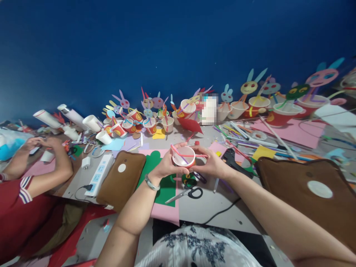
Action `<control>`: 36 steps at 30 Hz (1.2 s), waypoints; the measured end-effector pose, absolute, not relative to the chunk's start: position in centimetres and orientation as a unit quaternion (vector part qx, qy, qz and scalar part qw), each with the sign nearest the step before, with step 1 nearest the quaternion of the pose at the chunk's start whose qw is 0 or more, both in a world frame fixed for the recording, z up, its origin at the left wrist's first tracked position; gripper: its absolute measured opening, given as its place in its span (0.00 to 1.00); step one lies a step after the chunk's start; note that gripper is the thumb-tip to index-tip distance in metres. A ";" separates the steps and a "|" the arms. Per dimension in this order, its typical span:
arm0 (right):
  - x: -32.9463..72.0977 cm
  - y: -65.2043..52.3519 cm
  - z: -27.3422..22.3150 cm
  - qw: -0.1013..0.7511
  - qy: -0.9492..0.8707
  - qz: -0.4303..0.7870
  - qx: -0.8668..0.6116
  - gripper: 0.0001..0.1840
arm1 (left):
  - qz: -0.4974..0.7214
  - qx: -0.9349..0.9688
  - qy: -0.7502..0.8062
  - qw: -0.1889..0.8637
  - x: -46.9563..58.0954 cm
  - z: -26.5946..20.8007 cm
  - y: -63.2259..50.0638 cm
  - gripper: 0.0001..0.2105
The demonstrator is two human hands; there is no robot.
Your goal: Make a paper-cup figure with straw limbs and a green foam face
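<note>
Between my two hands is a red-and-white paper cup (184, 157), held above the table with its mouth tipped toward me. Pink and purple strips show at its opening. My left hand (164, 163) wraps the cup's left side, thumb along the bottom. On the other side, my right hand (210, 161) grips the cup with its fingers and thumb. A pair of black-handled scissors (191, 192) lies below the cup, over green paper (167, 189) and pink paper (167, 215). Close by rests a small green cut-out face (187, 177), partly covered by the scissors.
Finished cup figures with paper heads (249, 87) line the blue wall. A black glue gun (232, 161) lies right of my hand. Brown cushions (122, 178) flank the work spot, beside a white power strip (100, 174). At left, a co-worker's arms (52, 159) rest on the table.
</note>
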State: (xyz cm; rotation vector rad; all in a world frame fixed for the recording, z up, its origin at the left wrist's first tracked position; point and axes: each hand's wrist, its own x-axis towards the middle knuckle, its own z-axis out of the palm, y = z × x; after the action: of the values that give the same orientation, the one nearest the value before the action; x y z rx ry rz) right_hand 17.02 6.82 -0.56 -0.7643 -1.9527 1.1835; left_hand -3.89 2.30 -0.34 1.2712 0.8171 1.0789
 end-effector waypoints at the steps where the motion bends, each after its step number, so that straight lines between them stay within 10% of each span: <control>1: 17.0 6.8 -0.6 0.358 -0.753 0.464 -0.300 0.35 | 0.469 0.544 0.361 0.594 -3.8 -0.4 2.3 0.44; 13: 16.4 6.6 -0.2 0.436 -0.615 0.546 -0.366 0.20 | 0.540 0.555 0.446 0.449 -3.0 -1.3 2.4 0.43; 36: 15.2 5.5 -0.3 0.482 -0.417 0.695 -0.333 0.22 | 0.590 0.546 0.448 0.391 -1.1 -0.7 1.3 0.30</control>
State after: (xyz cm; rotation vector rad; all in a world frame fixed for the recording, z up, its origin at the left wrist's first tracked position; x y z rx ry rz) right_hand 15.19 5.49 -0.35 -0.8105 -1.0170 1.6940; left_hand -1.11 1.31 -0.73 1.3867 1.1388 1.4983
